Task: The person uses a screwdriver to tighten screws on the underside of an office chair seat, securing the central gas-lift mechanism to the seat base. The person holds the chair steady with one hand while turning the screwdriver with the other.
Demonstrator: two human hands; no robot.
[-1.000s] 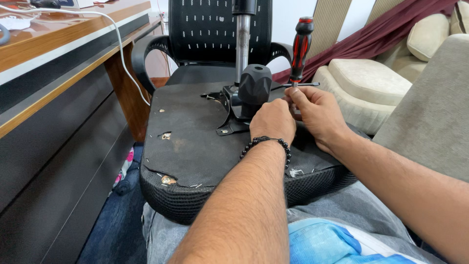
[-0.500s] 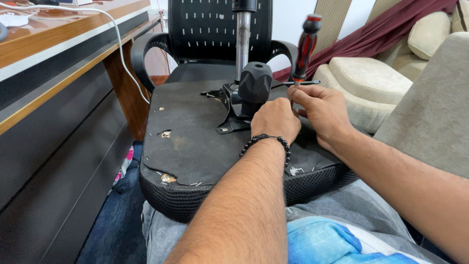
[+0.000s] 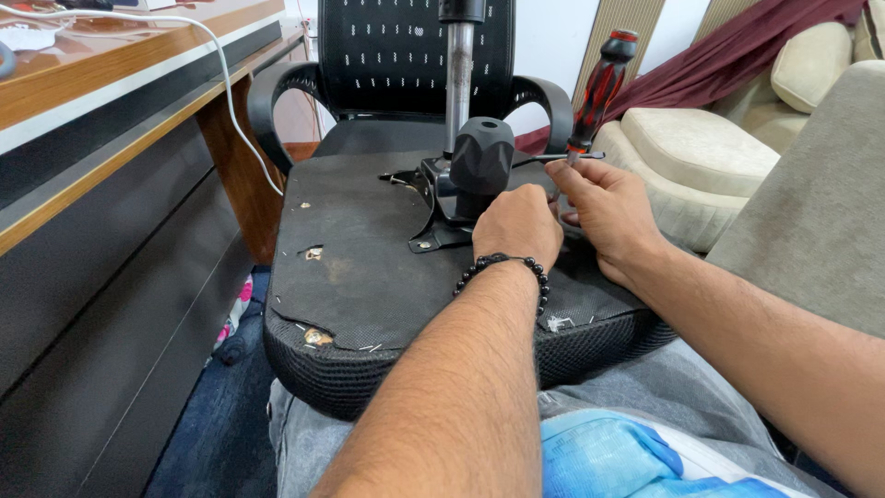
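Observation:
An upturned office-chair seat (image 3: 369, 267) lies across my lap, its black underside facing up. A metal bracket (image 3: 433, 198) with a black knob-shaped housing (image 3: 481, 157) and a grey gas cylinder (image 3: 458, 83) is fixed at its middle. My left hand (image 3: 516, 226), with a black bead bracelet on the wrist, is curled over the bracket's right side. My right hand (image 3: 608, 207) grips a red-and-black screwdriver (image 3: 599, 88), handle pointing up and tip hidden between my hands. A thin metal lever (image 3: 553, 157) sticks out just above my right hand.
A second black mesh office chair (image 3: 415, 55) stands behind the seat. A wooden desk (image 3: 111, 83) with a white cable (image 3: 226, 83) runs along the left. Beige sofa cushions (image 3: 701, 138) and a maroon cloth (image 3: 737, 46) are at the right. Torn patches and staples mark the seat's front edge.
The screwdriver handle has shifted slightly to the right and leans a little more. Both hands stay at the bracket, nudged slightly rightward.

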